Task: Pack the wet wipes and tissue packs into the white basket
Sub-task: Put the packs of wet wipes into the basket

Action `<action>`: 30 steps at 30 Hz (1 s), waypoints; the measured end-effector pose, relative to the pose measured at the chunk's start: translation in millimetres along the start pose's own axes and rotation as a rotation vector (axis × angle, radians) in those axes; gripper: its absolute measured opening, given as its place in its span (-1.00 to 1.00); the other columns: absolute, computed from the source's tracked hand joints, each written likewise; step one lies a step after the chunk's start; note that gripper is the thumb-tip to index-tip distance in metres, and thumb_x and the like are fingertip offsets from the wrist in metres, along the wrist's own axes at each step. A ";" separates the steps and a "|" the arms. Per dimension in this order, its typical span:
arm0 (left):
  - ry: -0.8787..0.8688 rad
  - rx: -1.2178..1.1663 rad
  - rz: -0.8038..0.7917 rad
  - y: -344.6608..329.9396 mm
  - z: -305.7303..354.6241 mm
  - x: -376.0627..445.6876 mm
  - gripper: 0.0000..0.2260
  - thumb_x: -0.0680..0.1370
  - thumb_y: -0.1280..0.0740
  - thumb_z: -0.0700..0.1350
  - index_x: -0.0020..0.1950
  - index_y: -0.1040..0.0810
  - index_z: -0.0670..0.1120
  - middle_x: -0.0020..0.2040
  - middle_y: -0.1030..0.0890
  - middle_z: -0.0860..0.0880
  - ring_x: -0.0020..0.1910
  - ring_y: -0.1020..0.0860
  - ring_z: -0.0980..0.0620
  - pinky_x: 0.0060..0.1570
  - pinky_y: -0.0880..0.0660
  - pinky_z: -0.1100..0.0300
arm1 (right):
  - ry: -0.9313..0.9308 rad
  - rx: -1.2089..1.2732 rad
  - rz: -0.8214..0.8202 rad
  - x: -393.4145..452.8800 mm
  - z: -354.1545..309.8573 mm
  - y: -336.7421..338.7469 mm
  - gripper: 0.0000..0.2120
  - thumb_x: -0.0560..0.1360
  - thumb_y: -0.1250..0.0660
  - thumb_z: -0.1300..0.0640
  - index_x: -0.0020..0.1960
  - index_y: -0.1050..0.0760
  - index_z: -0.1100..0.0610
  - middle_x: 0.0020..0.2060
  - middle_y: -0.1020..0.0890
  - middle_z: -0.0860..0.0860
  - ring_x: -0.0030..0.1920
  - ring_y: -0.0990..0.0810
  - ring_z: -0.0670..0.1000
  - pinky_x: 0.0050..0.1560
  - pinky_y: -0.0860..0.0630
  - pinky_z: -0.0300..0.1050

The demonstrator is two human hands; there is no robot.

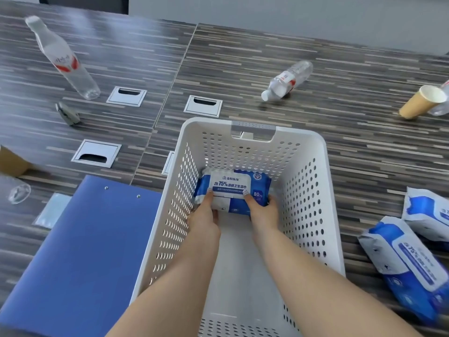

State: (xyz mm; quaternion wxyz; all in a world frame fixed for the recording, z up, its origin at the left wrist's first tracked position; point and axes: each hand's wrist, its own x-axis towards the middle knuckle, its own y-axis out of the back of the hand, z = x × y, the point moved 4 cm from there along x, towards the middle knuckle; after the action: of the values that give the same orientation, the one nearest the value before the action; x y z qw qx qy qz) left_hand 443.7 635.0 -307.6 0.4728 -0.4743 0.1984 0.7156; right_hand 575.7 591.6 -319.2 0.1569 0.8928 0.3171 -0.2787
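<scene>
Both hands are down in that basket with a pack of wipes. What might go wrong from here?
1. The two wet wipes packs waiting on the right lie near the table edge; an arm could probably knock one off.
2. The held wet wipes pack sits crosswise at the white basket's far end, so later packs may not fit neatly.

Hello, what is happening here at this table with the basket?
A person is packing wet wipes into a white basket. Both hands are inside it: the left hand and the right hand hold one blue-and-white wet wipes pack near the far end of the basket floor. Two more wipes packs lie on the table to the right, not yet packed.
</scene>
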 end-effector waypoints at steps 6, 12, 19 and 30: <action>0.003 -0.041 -0.036 -1.3 -0.6 -3.3 -0.61 0.51 -0.42 -0.16 0.31 -0.50 -0.22 0.04 -0.63 -0.10 -0.19 -0.58 0.09 -0.15 -0.57 0.31 | -0.031 0.026 0.004 4.5 5.5 -1.0 -0.47 0.34 -0.52 0.13 0.24 -0.40 0.15 0.03 -0.61 0.06 0.06 -0.62 0.12 0.16 -0.55 0.17; 0.010 -0.067 -0.019 -3.8 1.0 -9.1 -0.63 0.48 -0.45 -0.15 0.24 -0.52 -0.24 -0.01 -0.64 -0.10 -0.22 -0.59 0.05 -0.09 -0.57 0.20 | -0.025 0.013 0.003 8.3 7.8 -1.1 -0.44 0.33 -0.52 0.12 0.27 -0.40 0.15 0.06 -0.62 0.07 0.07 -0.62 0.12 0.17 -0.55 0.17; 0.075 0.011 -0.085 -5.0 7.6 -31.7 -0.62 0.51 -0.41 -0.07 0.30 -0.51 -0.14 0.07 -0.58 0.00 -0.08 -0.55 0.06 0.13 -0.48 0.15 | 0.033 -0.079 -0.005 -6.2 -13.2 0.9 -0.58 0.40 -0.46 0.15 0.21 -0.45 0.18 0.04 -0.61 0.09 -0.01 -0.58 0.08 0.08 -0.54 -0.02; -0.117 0.017 -0.426 8.0 29.3 -124.1 -0.63 0.61 -0.25 -0.23 0.42 -0.38 -0.16 0.01 -0.60 -0.04 0.14 -0.54 0.02 0.25 -0.40 0.07 | 0.287 -0.037 -0.162 -95.1 -76.3 22.9 -0.62 0.49 -0.36 0.15 0.30 -0.47 0.11 0.01 -0.63 -0.06 0.07 -0.58 -0.03 0.24 -0.48 -0.05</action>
State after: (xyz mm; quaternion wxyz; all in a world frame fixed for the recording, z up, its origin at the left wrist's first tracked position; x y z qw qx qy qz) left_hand 435.1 592.0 -187.6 0.6281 -0.4594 0.0719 0.6240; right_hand 559.7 563.7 -199.4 0.1033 0.8919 0.4124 -0.1540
